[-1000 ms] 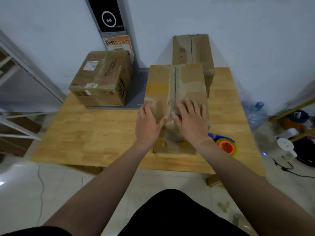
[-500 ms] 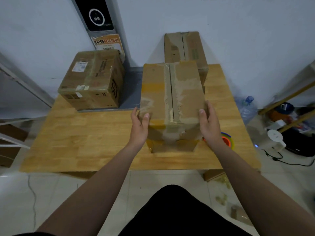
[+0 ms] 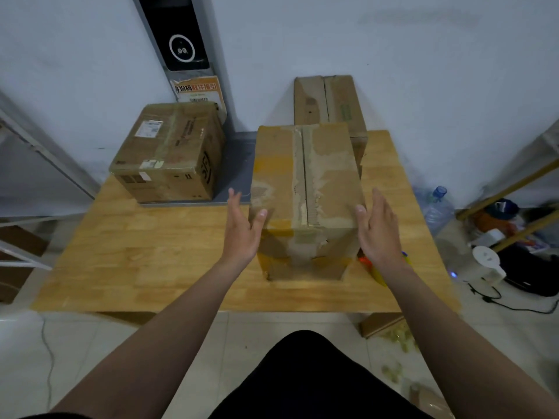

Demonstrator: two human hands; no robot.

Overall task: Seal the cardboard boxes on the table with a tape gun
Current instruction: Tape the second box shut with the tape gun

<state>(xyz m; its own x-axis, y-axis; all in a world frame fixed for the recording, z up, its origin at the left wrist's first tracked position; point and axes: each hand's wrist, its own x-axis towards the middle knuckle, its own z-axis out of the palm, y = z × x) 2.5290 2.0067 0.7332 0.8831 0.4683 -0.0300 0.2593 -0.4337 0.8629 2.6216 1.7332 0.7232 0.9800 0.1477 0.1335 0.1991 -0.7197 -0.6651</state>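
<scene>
Head view: three cardboard boxes sit on the wooden table [image 3: 151,255]. The tall middle box [image 3: 305,189], worn, with torn tape along its top seam, stands nearest. A cube-shaped box [image 3: 169,152] sits far left on a grey mat [image 3: 239,164]; a third box [image 3: 329,101] stands behind. The left hand [image 3: 242,231] and right hand [image 3: 378,231] flank the middle box, fingers spread, gripping nothing. The tape gun [image 3: 375,267], orange and yellow, lies mostly hidden behind the right wrist.

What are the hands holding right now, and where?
Nothing is held. The left hand and right hand are open, flanking the middle box; only the left thumb seems to touch it.
</scene>
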